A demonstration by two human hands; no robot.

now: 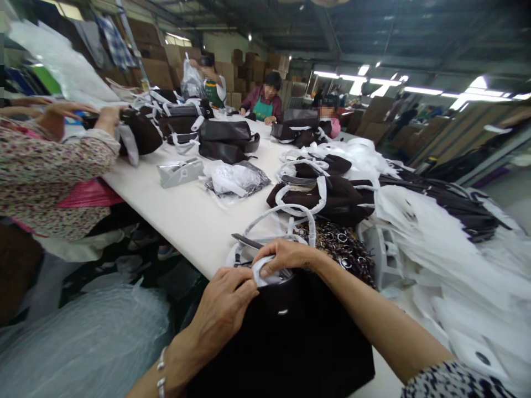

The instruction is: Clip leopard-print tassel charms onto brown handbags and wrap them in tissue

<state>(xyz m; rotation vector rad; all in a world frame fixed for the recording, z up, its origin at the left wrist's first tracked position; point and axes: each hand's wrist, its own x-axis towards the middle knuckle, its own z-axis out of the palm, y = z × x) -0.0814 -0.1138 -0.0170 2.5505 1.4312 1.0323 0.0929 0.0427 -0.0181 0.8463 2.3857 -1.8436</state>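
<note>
A large black bag stands at the near edge of the table, its handles wrapped in white and raised behind its opening. At the bag's upper rim, my right hand curls its fingers and thumb around a piece of white wrapping. My left hand is just left of it, with fingertips pinched together against the same white wrapping. A dark strap sticks out to the left behind my right hand. The inside of the bag is mostly hidden by my hands.
Dark bags with white-wrapped handles lie beyond on the white table. A plastic-wrapped bundle and a grey dispenser sit left of them. White sheets pile up at right. A person in a floral sleeve handles a bag at left.
</note>
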